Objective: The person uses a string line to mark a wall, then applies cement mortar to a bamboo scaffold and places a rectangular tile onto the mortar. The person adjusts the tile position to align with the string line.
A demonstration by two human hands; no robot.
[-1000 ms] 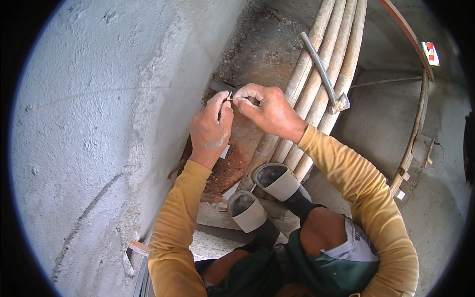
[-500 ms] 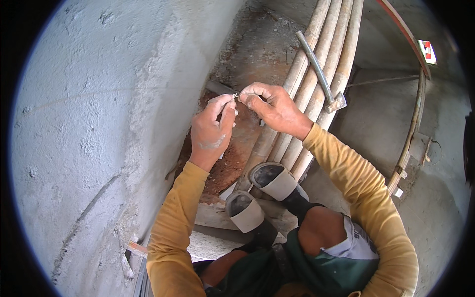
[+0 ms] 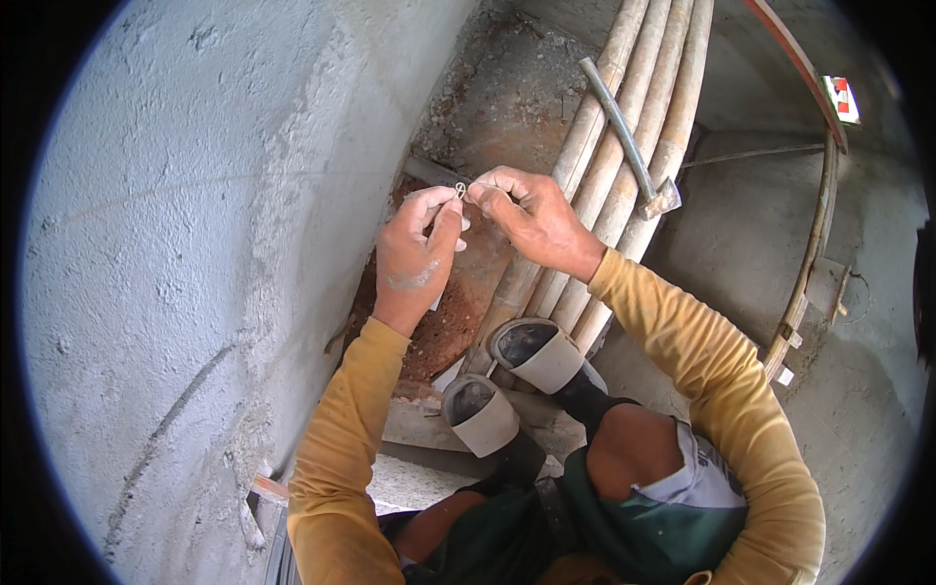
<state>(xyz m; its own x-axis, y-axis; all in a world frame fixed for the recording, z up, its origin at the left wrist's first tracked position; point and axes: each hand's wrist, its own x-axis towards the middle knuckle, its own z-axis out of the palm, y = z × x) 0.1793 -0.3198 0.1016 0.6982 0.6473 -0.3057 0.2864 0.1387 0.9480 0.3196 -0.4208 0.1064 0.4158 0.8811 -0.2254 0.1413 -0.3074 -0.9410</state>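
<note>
A small pale loop of thin string or wire (image 3: pixel 460 189) sits between my fingertips, too small to make out fully. My left hand (image 3: pixel 421 252) pinches it from the left, grey smears on its skin. My right hand (image 3: pixel 532 218) pinches it from the right with thumb and forefinger. A thin line crosses in front of the rough pale wall (image 3: pixel 175 292) toward my hands. Beneath and right of my hands lie several long bamboo poles (image 3: pixel 675 127), with a metal-handled hammer (image 3: pixel 624 127) resting across them.
My sandalled feet (image 3: pixel 531 351) are on the poles over a floor with rubble and reddish dirt (image 3: pixel 448 307). At the right, a curved strip (image 3: pixel 814 244) runs along a grey concrete wall (image 3: pixel 741 263), with a red-and-white piece (image 3: pixel 840 99) near its top. A ledge (image 3: pixel 414 473) is below my feet.
Both hands have moved slightly right and stayed pinched together. The pale loop between my fingertips now shows more clearly as a rounded shape.
</note>
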